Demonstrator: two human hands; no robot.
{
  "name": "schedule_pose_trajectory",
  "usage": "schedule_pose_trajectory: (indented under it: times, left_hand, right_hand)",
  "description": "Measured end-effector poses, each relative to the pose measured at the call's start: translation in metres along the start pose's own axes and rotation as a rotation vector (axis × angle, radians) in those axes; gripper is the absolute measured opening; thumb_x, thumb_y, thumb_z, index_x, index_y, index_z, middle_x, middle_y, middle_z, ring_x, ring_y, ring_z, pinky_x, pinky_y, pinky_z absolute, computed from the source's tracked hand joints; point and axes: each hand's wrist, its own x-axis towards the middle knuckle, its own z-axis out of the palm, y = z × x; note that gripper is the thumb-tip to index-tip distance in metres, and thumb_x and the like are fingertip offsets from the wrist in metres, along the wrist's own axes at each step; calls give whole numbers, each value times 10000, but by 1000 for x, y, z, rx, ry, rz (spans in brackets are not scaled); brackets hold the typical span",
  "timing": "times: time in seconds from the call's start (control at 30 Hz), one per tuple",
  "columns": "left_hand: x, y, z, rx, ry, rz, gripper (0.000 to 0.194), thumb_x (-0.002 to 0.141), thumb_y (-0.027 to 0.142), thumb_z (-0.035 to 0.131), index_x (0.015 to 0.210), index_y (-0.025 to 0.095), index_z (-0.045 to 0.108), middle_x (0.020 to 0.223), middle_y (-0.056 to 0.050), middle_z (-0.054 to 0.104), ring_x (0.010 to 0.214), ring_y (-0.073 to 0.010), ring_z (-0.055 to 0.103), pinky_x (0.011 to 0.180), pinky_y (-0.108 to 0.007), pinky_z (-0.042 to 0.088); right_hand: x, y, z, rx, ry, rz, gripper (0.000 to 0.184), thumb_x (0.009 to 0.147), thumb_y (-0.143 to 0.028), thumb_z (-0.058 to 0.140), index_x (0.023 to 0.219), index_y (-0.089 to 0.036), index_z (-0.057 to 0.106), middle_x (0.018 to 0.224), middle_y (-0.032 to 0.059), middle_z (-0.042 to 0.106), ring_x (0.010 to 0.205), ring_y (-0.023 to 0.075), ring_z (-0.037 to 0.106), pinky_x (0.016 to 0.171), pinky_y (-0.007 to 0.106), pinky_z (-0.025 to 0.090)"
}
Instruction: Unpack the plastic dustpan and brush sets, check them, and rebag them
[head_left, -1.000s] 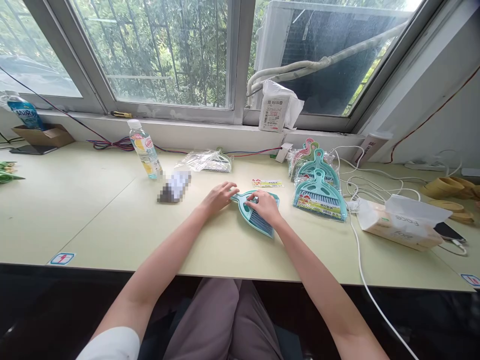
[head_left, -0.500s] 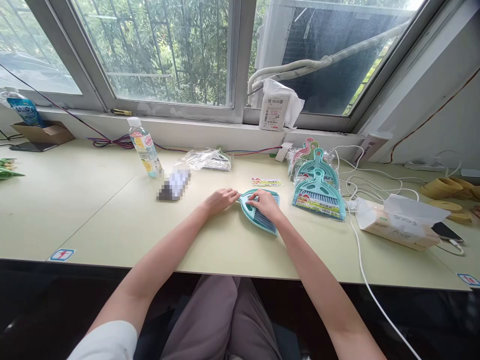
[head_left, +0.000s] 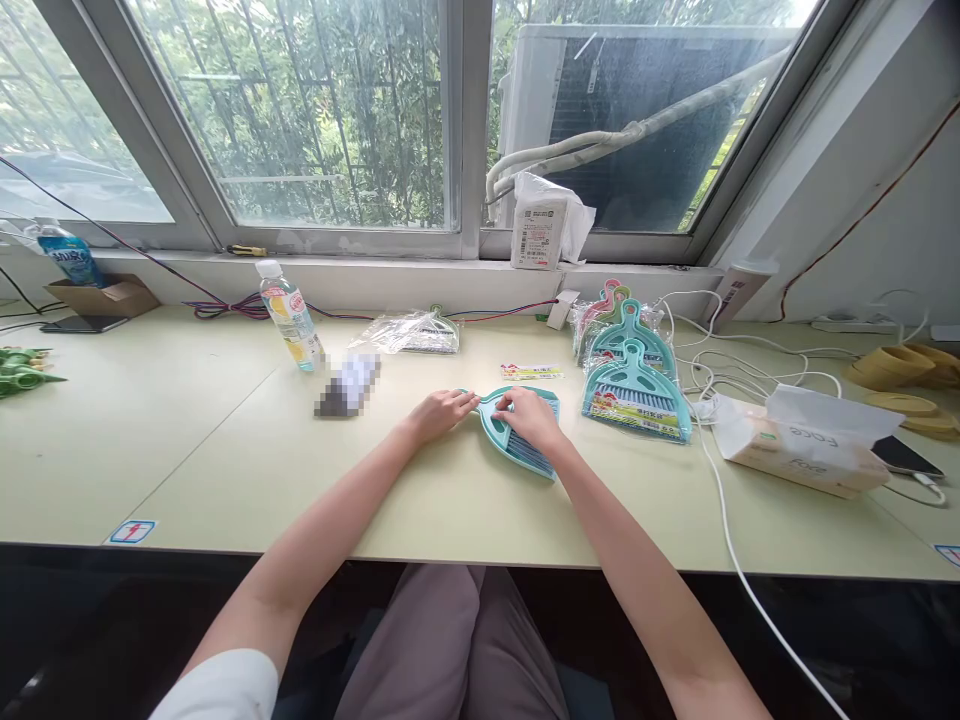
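Observation:
A small teal dustpan with a brush (head_left: 517, 435) lies flat on the pale green desk (head_left: 225, 440) in front of me. My left hand (head_left: 439, 412) pinches the handle end at its left. My right hand (head_left: 531, 415) rests on top of the pan with fingers curled onto the brush handle. A stack of packaged teal and pink dustpan sets (head_left: 634, 385) lies just to the right. A printed label strip (head_left: 531, 372) lies behind my hands.
A drink bottle (head_left: 291, 318) stands at the back left near crumpled clear plastic bags (head_left: 409, 332). A tissue pack (head_left: 806, 445), white cables (head_left: 720, 480) and tape rolls (head_left: 896, 370) fill the right side. The window sill holds a white package (head_left: 541, 225).
Both hands stay on the dustpan set. My left hand has closed on the handle end and the pan has turned slightly; the view has shifted a little.

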Motion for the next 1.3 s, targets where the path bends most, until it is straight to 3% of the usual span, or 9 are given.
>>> schedule_pose_trajectory:
  times: [0.13,0.3,0.5,0.63,0.73,0.87,1.0,1.17,1.3]
  left_hand:
    - [2,-2,-2,-224,170,-150,290,900,222,444,1101,262,648,1153,-77,659,1102,-222,573,958,-365,416]
    - [16,18,-25,-742,516,-584,410,881,399,482,1248,236,564,1237,-81,615,1270,-281,452,1034,-445,366]
    - [22,42,-28,-1442,-47,-543,531,752,399,665,1238,207,571,1166,-84,651,1153,-301,552,975,-430,426]
    - [18,20,-17,-1509,252,-717,690,635,260,770,1271,214,507,1104,-73,665,1029,-242,618,899,-392,486]
    - [11,-14,-20,-1551,528,-840,578,663,250,748,1199,212,536,1035,-55,681,935,-193,647,834,-345,522]
    - [-3,-43,-31,-1636,760,-921,466,677,180,726,1112,235,569,990,-12,689,865,-130,651,779,-271,542]
    - [-10,-46,-31,-1661,792,-1019,368,668,147,702,1020,186,602,946,-20,696,831,-123,656,730,-228,546]
    - [-7,-40,-24,-1653,755,-1015,394,637,150,716,1011,183,596,945,-31,691,826,-142,663,685,-230,552]
    - [-6,-39,-20,-1630,647,-1023,389,618,138,710,986,178,589,926,-41,683,828,-160,668,690,-251,556]
  right_hand:
    - [0,3,-1,-6,59,-22,194,805,-431,629,887,-279,718,1003,5,693,916,193,629,725,275,418]
    - [-4,-12,0,108,289,35,298,792,-561,594,792,-288,713,934,-6,709,867,184,638,706,275,430]
    - [-5,-17,5,181,482,65,294,849,-489,535,779,-249,690,894,23,684,773,175,617,705,290,449]
    - [4,-4,2,354,591,-52,344,924,-398,384,855,-199,656,900,61,644,673,149,567,711,297,470]
    - [13,8,6,330,666,-17,358,933,-332,313,1045,-174,614,1082,124,604,904,192,576,824,337,462]
    - [20,23,19,74,356,88,506,908,-411,378,1370,-207,410,1480,132,341,1373,271,262,1072,490,254]
    - [23,31,22,-42,-76,-7,587,883,-531,406,1403,-259,388,1518,97,310,1409,281,222,1094,526,167]
    - [21,25,18,32,-1,-125,388,933,-396,380,1250,-261,558,1224,70,628,1178,205,530,1032,395,302]
    - [17,20,21,-31,33,-138,491,906,-412,458,1373,-259,444,1432,77,462,1340,234,367,1082,446,234]
